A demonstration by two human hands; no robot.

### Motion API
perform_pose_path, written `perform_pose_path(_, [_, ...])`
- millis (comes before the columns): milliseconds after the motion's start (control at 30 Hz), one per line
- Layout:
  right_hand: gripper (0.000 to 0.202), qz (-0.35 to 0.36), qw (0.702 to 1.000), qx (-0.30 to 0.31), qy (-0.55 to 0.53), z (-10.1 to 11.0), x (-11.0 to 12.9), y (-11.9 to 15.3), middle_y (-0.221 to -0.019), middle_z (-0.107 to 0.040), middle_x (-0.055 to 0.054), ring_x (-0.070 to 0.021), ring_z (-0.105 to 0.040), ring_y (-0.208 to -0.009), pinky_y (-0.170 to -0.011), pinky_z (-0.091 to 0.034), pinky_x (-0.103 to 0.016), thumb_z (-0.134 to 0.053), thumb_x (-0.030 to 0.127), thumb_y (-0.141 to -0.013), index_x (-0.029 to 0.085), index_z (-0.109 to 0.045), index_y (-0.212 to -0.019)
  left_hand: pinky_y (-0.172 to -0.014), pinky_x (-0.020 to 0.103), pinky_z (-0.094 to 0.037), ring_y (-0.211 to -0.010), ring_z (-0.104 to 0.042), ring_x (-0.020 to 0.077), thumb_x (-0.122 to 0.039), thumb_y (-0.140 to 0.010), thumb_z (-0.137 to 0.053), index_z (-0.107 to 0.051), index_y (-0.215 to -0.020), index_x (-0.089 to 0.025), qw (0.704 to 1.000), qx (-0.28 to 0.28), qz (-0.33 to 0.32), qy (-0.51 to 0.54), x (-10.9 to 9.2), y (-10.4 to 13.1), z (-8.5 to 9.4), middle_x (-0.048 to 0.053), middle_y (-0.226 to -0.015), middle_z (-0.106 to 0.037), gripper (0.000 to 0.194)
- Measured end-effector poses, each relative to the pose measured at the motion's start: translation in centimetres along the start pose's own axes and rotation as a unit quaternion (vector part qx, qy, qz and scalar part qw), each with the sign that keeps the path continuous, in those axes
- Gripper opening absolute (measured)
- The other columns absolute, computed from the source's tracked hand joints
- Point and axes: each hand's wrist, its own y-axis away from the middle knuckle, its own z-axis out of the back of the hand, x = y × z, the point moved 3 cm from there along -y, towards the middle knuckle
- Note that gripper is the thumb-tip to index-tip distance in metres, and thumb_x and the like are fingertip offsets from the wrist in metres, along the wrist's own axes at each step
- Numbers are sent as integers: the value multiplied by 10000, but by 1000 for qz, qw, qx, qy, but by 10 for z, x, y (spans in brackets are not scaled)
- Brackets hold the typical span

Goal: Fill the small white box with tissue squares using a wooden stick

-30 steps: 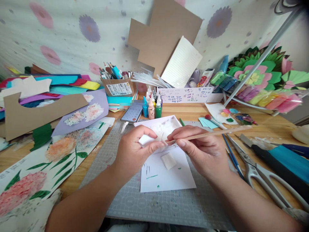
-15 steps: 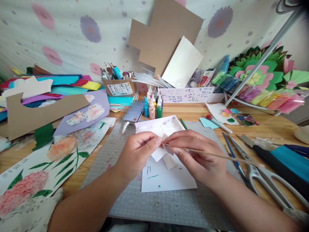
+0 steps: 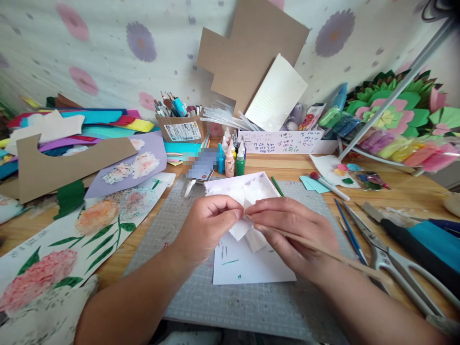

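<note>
Over the middle of the mat, my left hand (image 3: 210, 227) is closed, its thumb and index finger pinching a small white tissue piece (image 3: 247, 203). My right hand (image 3: 300, 227) is closed around a thin wooden stick (image 3: 325, 251), its fingertips also meeting at the tissue. The stick slants down to the right across my wrist; its tip is hidden among the fingers. Below the hands, another white tissue square (image 3: 256, 241) lies on a white paper sheet (image 3: 251, 270) with green and grey marks. A shallow white box (image 3: 264, 178) with white pieces inside stands just behind.
The grey cutting mat (image 3: 172, 292) lies beneath. Scissors (image 3: 383, 258), a blue brush (image 3: 347, 225) and a utility knife (image 3: 398, 235) lie at right. Paint bottles (image 3: 239, 163) and a phone (image 3: 204, 165) stand or lie behind. Flower paintings (image 3: 97, 218) cover the left side.
The view has shifted slightly, so everything sits a little further right. The fingertips have drawn closer around the tissue, less of which shows, and the stick slopes more steeply.
</note>
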Motion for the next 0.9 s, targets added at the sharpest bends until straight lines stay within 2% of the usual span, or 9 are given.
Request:
perform_pose_path(100, [165,-15,999,-7,-30,0,-2,-1,-898,-768,-132,-161,-731,-902,-825,-603,-227,-653,9,-807,85,-726,-934,-555,237,-373,-595,-493,109,-242,-758,-656,-662,-642,-162,1000,9,-3,-13,-1,-1,0,-16,-607,-602,141])
perform_pose_path(333, [141,-130,980,-64,-137,-2,-11,-1,-859,-767,-90,-173,-726,-876,-801,-591,-308,-663,43,-824,154,-740,-865,-545,222,-351,-578,-454,92,-263,-805,-613,-639,-677,-164,993,2,-44,-106,-6,-1,0,-37,-609,-561,164])
perform_pose_path(467, [143,-133,978,-65,-144,0,-11,-1,-881,-765,-84,-164,-722,-892,-825,-583,-303,-666,50,-827,161,-742,-876,-547,225,-361,-587,-471,101,-278,-794,-619,-639,-687,-157,986,-16,-60,-156,-9,1,-1,-27,-622,-569,162])
perform_pose_path(667, [140,-102,988,-40,-106,-1,-8,-1,-919,-758,-115,-149,-720,-895,-829,-576,-261,-676,26,-809,116,-736,-898,-541,219,-371,-580,-491,102,-282,-805,-612,-640,-686,-155,983,-18,-80,-166,-13,1,-2,-25,-612,-574,176])
perform_pose_path(900, [159,-122,984,-78,-100,-1,-11,0,-864,-769,-73,-154,-719,-873,-799,-577,-285,-678,28,-807,159,-745,-867,-524,219,-356,-557,-460,95,-274,-810,-609,-630,-663,-163,980,-12,-88,-180,-14,1,-2,-36,-586,-543,185])
